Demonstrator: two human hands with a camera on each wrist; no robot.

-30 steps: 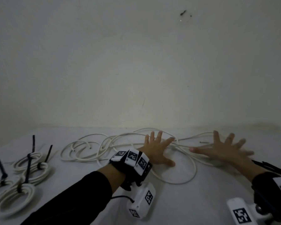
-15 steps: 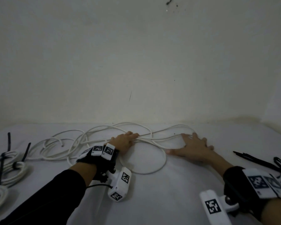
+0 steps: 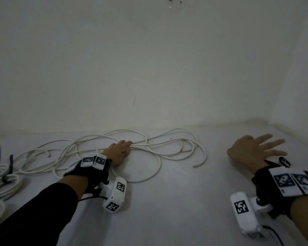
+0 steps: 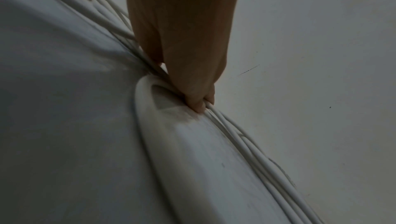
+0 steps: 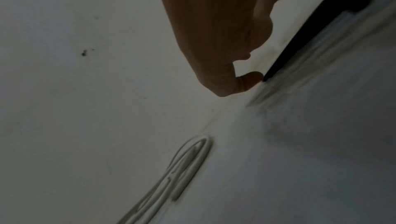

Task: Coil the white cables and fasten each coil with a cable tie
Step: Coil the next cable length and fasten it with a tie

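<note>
Seen only from the head: tied coils [image 3: 2, 183] far left of the left hand [image 3: 116, 153]. Up close at the left wrist: fingers [image 4: 197, 102] pinching gathered strands of loose white cable [image 3: 156, 148] on the tabletop [image 3: 176, 201]. Right hand [image 3: 252, 150] spread, holding nothing, well right of the cable, just beside black cable ties [image 5: 304, 38].

Dim, grainy, motion-blurred wide-angle views

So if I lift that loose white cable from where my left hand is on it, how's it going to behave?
Probably floppy: the loose white cable sprawls in slack, overlapping loops. Those loops may drag and snag as they rise. The left hand gathers several strands, so the bunch likely lifts together while the free end trails.
</note>
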